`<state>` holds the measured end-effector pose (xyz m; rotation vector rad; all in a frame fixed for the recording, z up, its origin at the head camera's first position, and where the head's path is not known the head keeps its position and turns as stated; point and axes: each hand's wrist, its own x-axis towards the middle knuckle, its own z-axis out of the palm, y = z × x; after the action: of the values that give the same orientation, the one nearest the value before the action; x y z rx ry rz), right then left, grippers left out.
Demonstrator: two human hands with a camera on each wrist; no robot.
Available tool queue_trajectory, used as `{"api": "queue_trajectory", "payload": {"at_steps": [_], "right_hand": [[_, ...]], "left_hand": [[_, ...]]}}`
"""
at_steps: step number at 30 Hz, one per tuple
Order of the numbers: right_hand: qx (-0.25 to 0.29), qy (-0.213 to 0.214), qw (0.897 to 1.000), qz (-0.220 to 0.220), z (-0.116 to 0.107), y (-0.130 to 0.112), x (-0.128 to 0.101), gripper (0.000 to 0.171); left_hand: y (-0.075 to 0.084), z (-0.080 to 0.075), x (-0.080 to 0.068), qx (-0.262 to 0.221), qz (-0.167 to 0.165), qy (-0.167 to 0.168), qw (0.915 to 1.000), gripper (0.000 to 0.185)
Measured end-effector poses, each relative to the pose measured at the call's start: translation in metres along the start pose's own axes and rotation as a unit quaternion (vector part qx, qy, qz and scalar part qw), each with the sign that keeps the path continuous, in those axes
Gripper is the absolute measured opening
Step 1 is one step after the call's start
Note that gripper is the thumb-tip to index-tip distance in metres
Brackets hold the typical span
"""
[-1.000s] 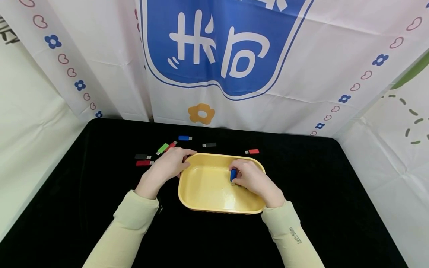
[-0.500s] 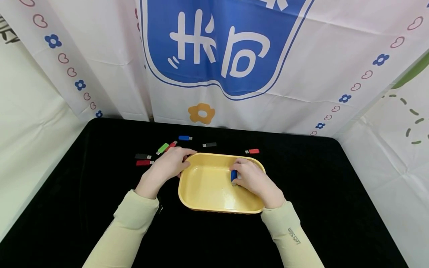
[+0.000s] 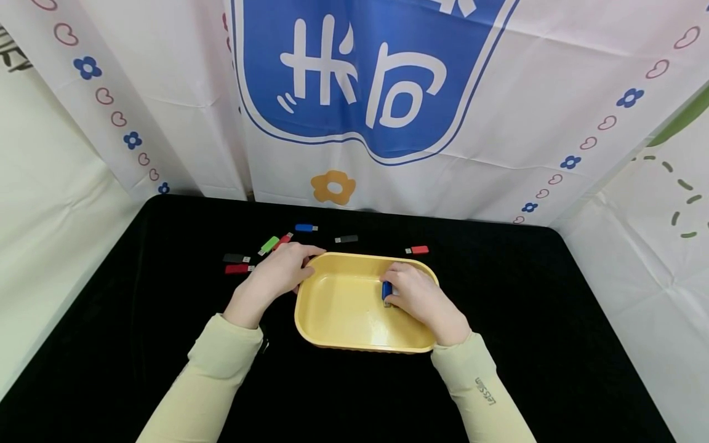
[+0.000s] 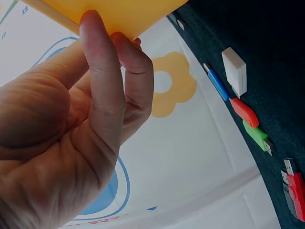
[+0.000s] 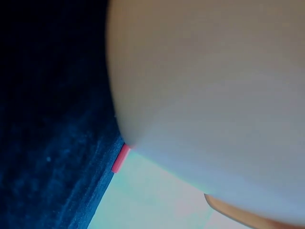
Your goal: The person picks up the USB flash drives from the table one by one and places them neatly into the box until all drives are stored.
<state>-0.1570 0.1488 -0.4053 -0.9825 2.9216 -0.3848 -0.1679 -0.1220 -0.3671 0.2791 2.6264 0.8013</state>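
Observation:
A yellow tray (image 3: 349, 307) stands on the black table. My left hand (image 3: 279, 271) grips its far left corner; in the left wrist view, curled fingers (image 4: 102, 71) of that hand meet the tray's outside (image 4: 128, 14). Inside the tray on the right, my right hand (image 3: 418, 294) pinches a blue USB stick (image 3: 386, 291), its metal plug pointing towards me. Something pale beside that stick is mostly covered by the fingers. In the right wrist view a blurred pale surface fills most of the picture, hiding the fingers and the stick.
USB sticks lie beyond the tray: red (image 3: 419, 250), black (image 3: 347, 239) and blue (image 3: 305, 227). Left of it are green (image 3: 269, 245), another red (image 3: 238, 269) and another black stick (image 3: 235, 258). The left wrist view also shows a white block (image 4: 233, 71). A white curtain (image 3: 194, 141) hangs behind.
The blue USB stick has shifted very slightly to the right in the right hand's fingers. The left hand and the tray have stayed in place.

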Motion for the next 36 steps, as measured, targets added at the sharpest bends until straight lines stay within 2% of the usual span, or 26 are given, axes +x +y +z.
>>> {"api": "queue_trajectory", "payload": {"at_steps": [6, 11, 19, 36], "right_hand": [[-0.013, -0.004, 1.000, -0.004, 0.0009, -0.0012, 0.0013, 0.013], [-0.020, -0.016, 1.000, -0.001, 0.0006, -0.0025, 0.0016, 0.011], [-0.055, -0.008, 0.998, -0.014, 0.0024, -0.0037, 0.0012, 0.010], [-0.035, -0.021, 0.999, 0.002, -0.0031, -0.0062, -0.0002, 0.013]], "left_hand": [[0.0001, -0.0002, -0.0003, 0.001, 0.001, 0.000, 1.0000, 0.044], [0.0006, -0.0005, -0.0009, 0.001, 0.000, 0.000, 1.0000, 0.044], [0.0006, -0.0003, -0.0003, -0.002, -0.002, -0.005, 1.0000, 0.044], [0.0000, -0.0003, -0.0002, -0.004, -0.002, -0.003, 1.0000, 0.043]]}}
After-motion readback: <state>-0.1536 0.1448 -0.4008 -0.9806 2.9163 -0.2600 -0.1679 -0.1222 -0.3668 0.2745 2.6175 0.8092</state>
